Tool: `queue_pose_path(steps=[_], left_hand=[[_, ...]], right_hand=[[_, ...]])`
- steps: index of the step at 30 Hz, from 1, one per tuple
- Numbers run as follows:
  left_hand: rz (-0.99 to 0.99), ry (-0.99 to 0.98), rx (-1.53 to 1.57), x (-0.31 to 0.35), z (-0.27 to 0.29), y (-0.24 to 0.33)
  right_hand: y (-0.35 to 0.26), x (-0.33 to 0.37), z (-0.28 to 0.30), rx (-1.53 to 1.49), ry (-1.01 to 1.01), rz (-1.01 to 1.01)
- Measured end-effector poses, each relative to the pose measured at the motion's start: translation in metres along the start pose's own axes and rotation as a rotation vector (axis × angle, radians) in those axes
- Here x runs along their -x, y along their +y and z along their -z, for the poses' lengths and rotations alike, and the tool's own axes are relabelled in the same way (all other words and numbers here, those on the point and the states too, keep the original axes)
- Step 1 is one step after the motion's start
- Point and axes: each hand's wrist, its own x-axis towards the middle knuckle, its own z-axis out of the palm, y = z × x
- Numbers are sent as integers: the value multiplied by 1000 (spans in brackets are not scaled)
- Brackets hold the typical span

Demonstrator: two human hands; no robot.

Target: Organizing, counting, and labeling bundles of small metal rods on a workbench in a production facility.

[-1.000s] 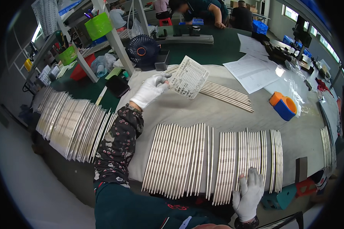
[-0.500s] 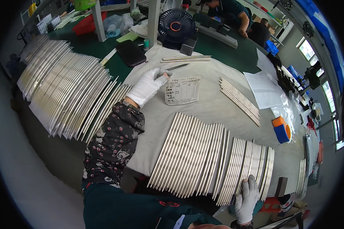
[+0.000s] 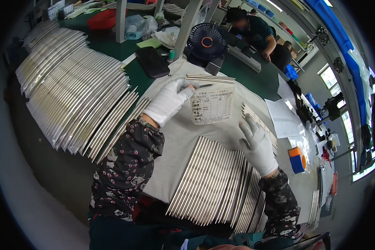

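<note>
My left hand (image 3: 168, 101), in a white glove, is closed at the upper left corner of a printed paper card (image 3: 212, 106), fingertips pinched on its edge. A dark pen (image 3: 206, 86) lies just beyond those fingertips. My right hand (image 3: 257, 144), also white-gloved, is open with fingers apart, over the table between the slanted group of thin metal rods (image 3: 260, 121) and the large row of metal rods (image 3: 208, 179) in front of me. Its forearm hides the row's right part. Whether the right fingertips touch the slanted rods, I cannot tell.
Bagged metal rods (image 3: 75, 83) are stacked at left. At the back stand a black phone (image 3: 152, 61), a fan (image 3: 206, 41) and a few rods (image 3: 210, 78). Paper sheets (image 3: 281, 118) and an orange-blue tape roll (image 3: 297, 160) lie right. Another person (image 3: 256, 31) works beyond.
My right hand has lifted off the near right rods and moved up and forward, towards the slanted rods. My left hand stays at the card. The whole view has shifted slightly.
</note>
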Motion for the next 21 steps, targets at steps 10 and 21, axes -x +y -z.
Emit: queue_pose_path(steps=[10,21], left_hand=[[-139,421,363,-2,9,11],[112,269,249,-3,-3,-1]], right_hand=[[18,-138,-122,28,-62,-20],[42,-104,-136,20,38,104]])
